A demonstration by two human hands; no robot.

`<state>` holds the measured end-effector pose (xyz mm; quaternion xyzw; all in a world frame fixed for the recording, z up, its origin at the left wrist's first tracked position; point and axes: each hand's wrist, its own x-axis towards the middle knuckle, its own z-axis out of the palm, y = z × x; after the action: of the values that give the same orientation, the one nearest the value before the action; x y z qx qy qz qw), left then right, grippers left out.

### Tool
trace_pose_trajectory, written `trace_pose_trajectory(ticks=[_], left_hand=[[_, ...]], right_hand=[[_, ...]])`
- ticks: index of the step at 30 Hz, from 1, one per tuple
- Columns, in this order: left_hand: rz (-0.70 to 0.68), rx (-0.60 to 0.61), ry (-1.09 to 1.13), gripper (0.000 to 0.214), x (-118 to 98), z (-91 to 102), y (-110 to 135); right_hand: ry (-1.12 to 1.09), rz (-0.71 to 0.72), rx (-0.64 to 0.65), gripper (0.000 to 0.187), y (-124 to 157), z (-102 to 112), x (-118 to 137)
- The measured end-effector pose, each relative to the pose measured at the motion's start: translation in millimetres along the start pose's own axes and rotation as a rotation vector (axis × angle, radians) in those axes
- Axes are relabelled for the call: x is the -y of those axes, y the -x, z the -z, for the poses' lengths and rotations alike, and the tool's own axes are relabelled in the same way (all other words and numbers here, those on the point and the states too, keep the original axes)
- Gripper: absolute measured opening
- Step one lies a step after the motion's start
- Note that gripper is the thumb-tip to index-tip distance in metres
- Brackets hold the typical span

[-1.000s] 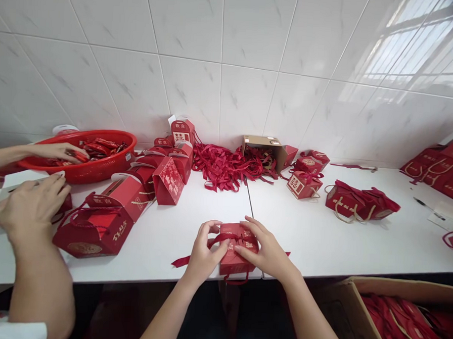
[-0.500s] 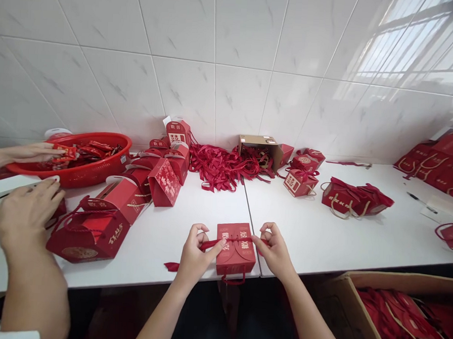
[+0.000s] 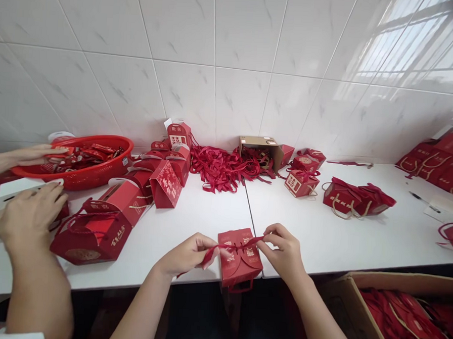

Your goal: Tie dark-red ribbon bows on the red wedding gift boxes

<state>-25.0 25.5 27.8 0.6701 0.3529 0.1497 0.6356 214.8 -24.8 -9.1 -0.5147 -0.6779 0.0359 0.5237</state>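
Note:
A red gift box (image 3: pixel 240 269) with gold characters sits at the table's front edge, its curved top flaps folded together. A red ribbon (image 3: pixel 253 241) passes through the slots in its top. One end of the ribbon is pinched between the thumb and fingers of my left hand (image 3: pixel 191 253), left of the box. At the box's upper right, my right hand (image 3: pixel 283 248) pinches the other end. Between both hands the ribbon runs nearly straight across the top. A red cord handle hangs from the box's near side.
A co-worker's hands are at the left, one over a red basket (image 3: pixel 93 175) of wrapped sweets. Several red boxes (image 3: pixel 105 229) stand beside it. Loose ribbons (image 3: pixel 219 166) lie near the wall. Tied boxes (image 3: pixel 356 199) sit to the right, above a carton (image 3: pixel 370 324) of red packaging.
My left hand has moved left and my right hand slightly right, drawing the ribbon ends further apart. The box has turned slightly and shifted toward the right.

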Motion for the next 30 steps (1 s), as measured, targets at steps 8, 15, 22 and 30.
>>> trace_pose_trajectory(ticks=[8,15,22,30], left_hand=[[-0.232,-0.503,-0.525,0.026,0.9,-55.1,-4.4],[-0.361,-0.532,-0.619,0.034,16.6,-58.7,-2.9],[-0.534,-0.364,-0.560,0.027,17.5,-39.4,-7.2],[-0.541,-0.339,-0.586,0.019,12.0,-24.5,-12.3]], right_hand=[[-0.326,-0.263,0.221,0.011,2.3,-17.4,32.5],[-0.329,-0.422,0.395,0.009,-8.7,-15.1,42.5],[-0.351,-0.401,0.674,0.011,-25.7,-6.3,32.0],[-0.336,-0.309,0.801,0.009,-33.1,0.2,22.5]])
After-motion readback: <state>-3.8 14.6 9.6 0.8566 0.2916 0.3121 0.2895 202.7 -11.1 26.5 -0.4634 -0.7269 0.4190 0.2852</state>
